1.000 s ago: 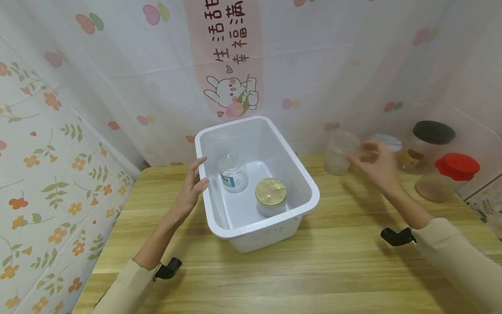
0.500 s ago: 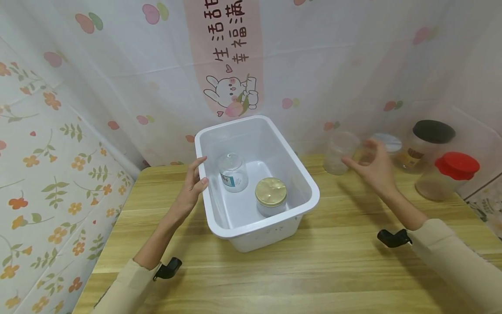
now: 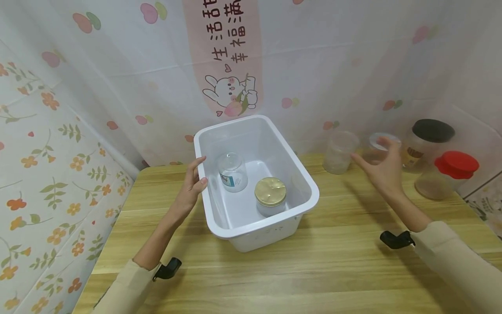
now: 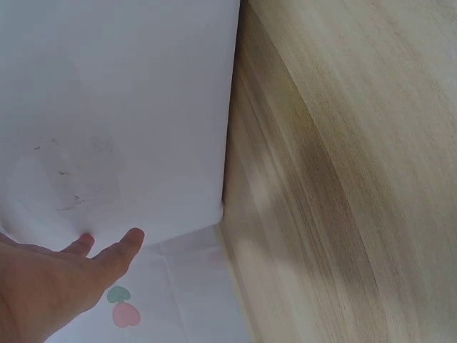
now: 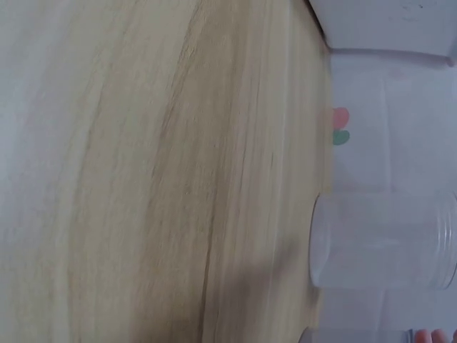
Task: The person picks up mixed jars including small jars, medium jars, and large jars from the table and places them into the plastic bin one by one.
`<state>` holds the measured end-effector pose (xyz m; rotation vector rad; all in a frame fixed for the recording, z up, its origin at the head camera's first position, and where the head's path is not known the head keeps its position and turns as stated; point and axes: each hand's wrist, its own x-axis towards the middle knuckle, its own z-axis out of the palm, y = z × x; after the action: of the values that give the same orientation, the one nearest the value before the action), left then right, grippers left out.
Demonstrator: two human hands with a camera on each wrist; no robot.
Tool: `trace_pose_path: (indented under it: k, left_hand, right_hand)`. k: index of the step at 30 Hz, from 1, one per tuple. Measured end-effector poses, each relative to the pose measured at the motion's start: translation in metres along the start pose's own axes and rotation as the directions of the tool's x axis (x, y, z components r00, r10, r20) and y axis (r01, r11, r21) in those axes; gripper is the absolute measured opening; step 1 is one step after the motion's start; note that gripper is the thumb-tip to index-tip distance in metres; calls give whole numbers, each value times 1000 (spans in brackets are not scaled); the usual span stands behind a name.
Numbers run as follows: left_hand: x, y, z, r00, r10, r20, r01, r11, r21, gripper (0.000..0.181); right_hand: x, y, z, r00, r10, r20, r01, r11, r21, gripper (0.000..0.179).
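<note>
A white plastic tub [image 3: 251,231] sits on the wooden table, and my left hand [image 3: 191,185] grips its left rim. Fingers [image 4: 118,254] lie along its outer wall in the left wrist view. Inside the tub are a clear jar [image 3: 232,172] with a blue label and a jar with a gold lid [image 3: 270,192]. At the right, my right hand [image 3: 386,174] has its thumb and fingers spread beside a clear jar with a whitish lid [image 3: 374,137]; I see no grip on it. Left of the thumb stands a clear plastic jar [image 3: 340,152], also in the right wrist view.
Behind the right hand stand a black-lidded jar [image 3: 433,131] and a red-lidded jar [image 3: 456,165]. A printed curtain [image 3: 313,65] hangs at the table's back edge, and flowered cloth [image 3: 59,196] covers the left side. Bare wood [image 3: 313,270] lies in front.
My right hand has shifted slightly to the right, its fingers now across the whitish lid in the head view. The left hand, the tub and the jars have stayed put.
</note>
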<state>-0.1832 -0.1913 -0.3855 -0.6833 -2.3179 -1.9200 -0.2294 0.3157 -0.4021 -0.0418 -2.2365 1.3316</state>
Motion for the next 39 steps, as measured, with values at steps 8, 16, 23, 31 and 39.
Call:
trace_pose_path:
  k: [8,16,23,31,39]
  left_hand:
    - [0,0,0,1000,9,2,-9,1000,-11,60]
    - [0,0,0,1000,19,5,-19,1000,-17,60]
    - [1,0,0,1000,21,7,-21,999,-31,60]
    - [1,-2,0,1000,25,2,-25,999,-32,61]
    - [1,-3,-1,1000,27,0,-27,999,-26,60]
  right_hand:
    - [1,6,-4,995,-4,-96,5,1000,11,91]
    - [5,15,-7,987,0,-159,-1,1000,-6,93]
    - [9,23,-7,984,22,-175,-25,1000,-14,97]
    - [13,30,-4,982,102,-160,-103,995,4,104]
    - [20,37,-5,973,188,-132,-191,982,-10,112]
